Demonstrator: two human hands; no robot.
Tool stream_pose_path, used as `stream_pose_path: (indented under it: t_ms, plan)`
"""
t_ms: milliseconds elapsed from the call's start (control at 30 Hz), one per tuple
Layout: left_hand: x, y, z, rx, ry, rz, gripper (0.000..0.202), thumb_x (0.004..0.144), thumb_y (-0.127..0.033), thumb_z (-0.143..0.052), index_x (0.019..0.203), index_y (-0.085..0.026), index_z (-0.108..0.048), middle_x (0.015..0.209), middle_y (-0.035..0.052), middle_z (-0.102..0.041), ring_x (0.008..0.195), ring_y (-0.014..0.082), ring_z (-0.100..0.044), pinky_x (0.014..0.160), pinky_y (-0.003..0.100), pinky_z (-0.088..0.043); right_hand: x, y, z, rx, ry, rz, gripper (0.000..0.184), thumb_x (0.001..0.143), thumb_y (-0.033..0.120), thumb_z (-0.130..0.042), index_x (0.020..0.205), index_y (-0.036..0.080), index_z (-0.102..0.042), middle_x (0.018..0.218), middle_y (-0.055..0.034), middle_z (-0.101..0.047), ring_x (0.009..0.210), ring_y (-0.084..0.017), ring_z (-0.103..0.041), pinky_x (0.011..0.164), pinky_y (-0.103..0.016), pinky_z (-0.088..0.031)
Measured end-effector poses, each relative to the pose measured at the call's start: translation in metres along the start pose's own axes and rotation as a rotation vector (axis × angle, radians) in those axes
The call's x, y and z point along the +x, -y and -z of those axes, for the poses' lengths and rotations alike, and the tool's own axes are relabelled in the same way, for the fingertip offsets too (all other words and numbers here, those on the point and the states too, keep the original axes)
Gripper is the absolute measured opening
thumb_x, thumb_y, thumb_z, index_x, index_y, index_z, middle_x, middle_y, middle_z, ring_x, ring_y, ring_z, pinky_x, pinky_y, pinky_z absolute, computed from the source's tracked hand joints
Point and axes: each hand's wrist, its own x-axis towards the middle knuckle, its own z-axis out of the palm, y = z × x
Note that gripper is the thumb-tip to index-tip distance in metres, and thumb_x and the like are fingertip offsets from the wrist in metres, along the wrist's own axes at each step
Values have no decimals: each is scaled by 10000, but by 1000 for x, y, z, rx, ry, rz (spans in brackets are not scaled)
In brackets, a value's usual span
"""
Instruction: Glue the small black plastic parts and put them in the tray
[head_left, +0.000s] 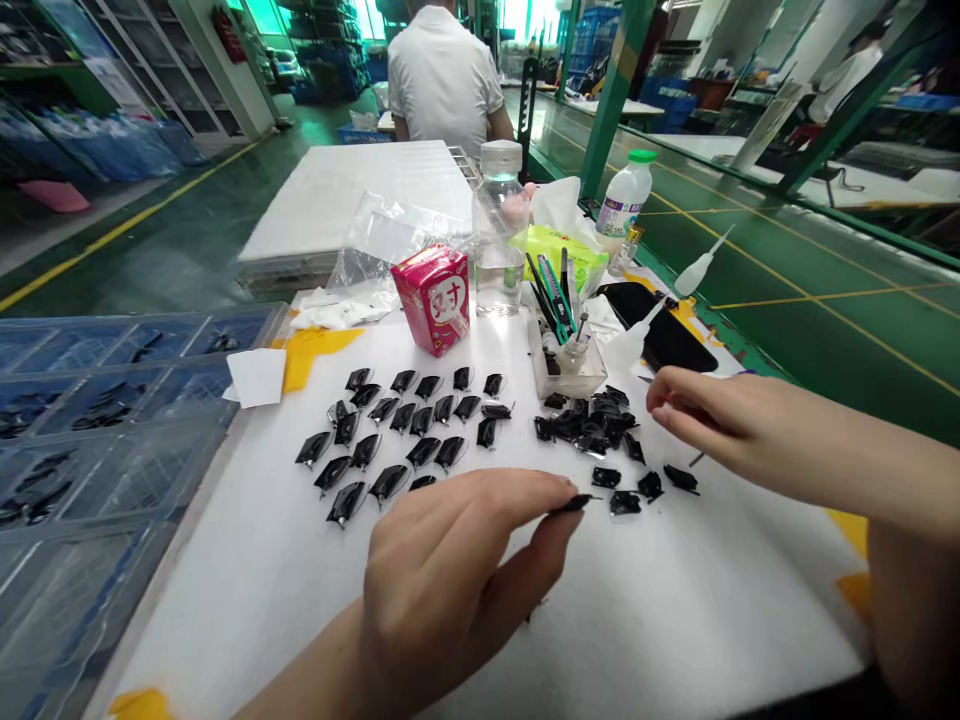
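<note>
Head view, and plain enough to anyone watching: the left hand (450,570) pinches a small black piece (574,503) between thumb and forefinger, a narrow, closed grip, out over the white mat (675,610). The right hand (720,420) holds nothing (fingers loosely curled, slightly parted), just above a loose cluster of black pieces (592,430), with neat rows of matching pieces (397,440) farther left.

Your left hand (442,580) is covering most of the black piece (576,503) at 6 o'clock, leaving its shape unreadable. Your right forearm (885,480) is running off the frame at 3 o'clock. The blue trays (112,430) at 9 o'clock are getting cut by the edge, and their black contents (105,405) are showing too small to identify.
</note>
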Motion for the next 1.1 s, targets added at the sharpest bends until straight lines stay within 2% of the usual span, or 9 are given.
stream_pose_path:
  t_ms: [100,200,367,500,600,667,800,933,1100]
  plan:
    - [-1,-1,-3,-13,-36,92,180,772,-40,-719,906,-152,-674,806,-23,-774,730,68,-727,779,85,-561,-6,3,0,72,215,155,236,997,357,-316,939,242,-514,775,-10,-606,685,-166,-566,624,-296,-417]
    - [0,2,-8,-86,-77,278,158,772,-70,-719,872,-183,-675,778,-56,-756,676,48,-708,711,65,-554,-18,32,-10,145,399,347,199,938,169,-387,1034,250,-541,942,-11,-642,840,-161,-614,691,-266,-451]
    - [5,7,-13,-301,-38,610,107,774,-123,-725,844,-194,-685,743,-52,-748,663,68,-709,652,86,-568,-22,58,-23,122,326,407,170,937,183,-416,1000,222,-569,994,-43,-639,874,-187,-613,735,-307,-463]
    - [9,7,-14,-422,48,751,58,793,-185,-724,844,-183,-698,715,-29,-744,660,98,-711,621,128,-579,2,45,-10,337,72,274,208,984,338,-411,918,221,-569,806,-7,-617,715,-140,-577,628,-270,-446]
    - [8,6,-14,-413,58,727,48,790,-179,-725,831,-180,-700,703,-31,-736,644,92,-701,615,125,-576,27,37,-6,549,-342,130,195,950,403,-491,939,219,-557,693,36,-536,507,-92,-497,468,-240,-384]
    - [5,5,-15,-367,38,646,56,784,-142,-718,824,-173,-694,696,-37,-733,623,81,-691,624,115,-574,45,36,-10,614,-569,110,239,892,407,-591,1044,224,-570,792,23,-575,479,-77,-489,429,-237,-364]
    - [1,2,-17,-267,-8,442,84,775,-85,-700,826,-146,-676,731,-26,-744,624,72,-692,670,112,-573,69,37,-21,615,-674,154,159,839,358,-659,847,208,-607,769,5,-629,560,-107,-533,498,-257,-389]
    - [-1,0,-19,-221,-11,353,77,778,-75,-694,823,-132,-668,726,-20,-739,627,79,-700,676,123,-571,75,34,-18,609,-772,156,202,847,293,-648,702,208,-536,661,11,-625,594,-122,-549,565,-276,-400]
    - [-1,0,-20,-218,-9,346,103,761,-59,-704,814,-134,-658,718,-30,-730,621,74,-697,683,125,-569,51,37,2,741,-1210,222,211,871,325,-626,775,244,-456,663,29,-566,468,-103,-442,382,-250,-298]
